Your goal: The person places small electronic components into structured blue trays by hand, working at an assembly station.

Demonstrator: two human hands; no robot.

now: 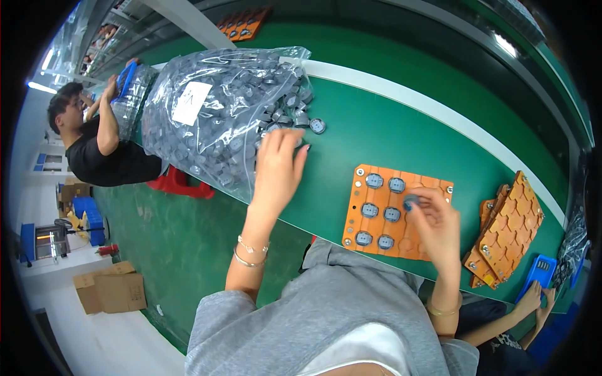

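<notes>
My left hand (279,164) is at the mouth of a clear plastic bag (207,135) full of round grey plastic parts. Its thumb and fingers are apart over the parts at the opening, and the fingertips are partly hidden. One loose round part (318,126) lies on the table just beyond these fingers. Between the thumb and fingers of my right hand (437,219) is a round grey part (411,202), held over an orange fixture plate (411,244). Several similar parts, such as this one (374,181), sit in the plate's two left columns.
Orange plates (511,229) lie stacked at an angle on the green table (351,113) to the right. Beyond them, another person's hands (533,301) are by a blue tray (540,276). A person in black (113,150) works at the left, past the bag. Another orange plate (246,25) lies farther back.
</notes>
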